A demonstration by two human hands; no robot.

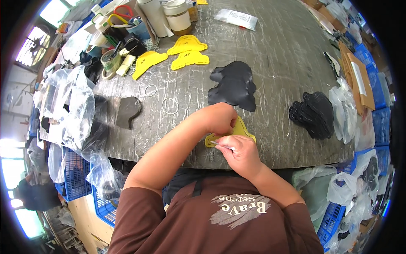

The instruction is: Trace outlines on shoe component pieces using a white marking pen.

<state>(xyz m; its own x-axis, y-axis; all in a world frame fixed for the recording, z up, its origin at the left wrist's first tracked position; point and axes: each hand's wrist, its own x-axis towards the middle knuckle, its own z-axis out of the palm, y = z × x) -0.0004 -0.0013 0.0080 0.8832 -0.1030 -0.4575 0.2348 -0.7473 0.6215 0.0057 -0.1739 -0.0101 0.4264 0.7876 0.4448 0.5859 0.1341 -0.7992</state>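
A yellow curved template (240,126) lies on the table near its front edge, partly hidden under both hands. Curled over its upper left side, my left hand (220,118) holds it down; its fingertips are mostly hidden. My right hand (241,155) pinches a slim, pale pen-like tool (227,147), whose tip is at the template's lower edge. Just beyond my left hand lie black, smooth shaped pieces (233,82), overlapping. To the right sits a pile of black cut pieces (312,115).
Several yellow templates (190,59) lie at the far left, near jars (176,17) and a tape roll (111,63). A dark cut piece (128,112) and rubber bands (170,106) are left of my arm. Plastic bags (342,110) and blue crates (380,122) line the right.
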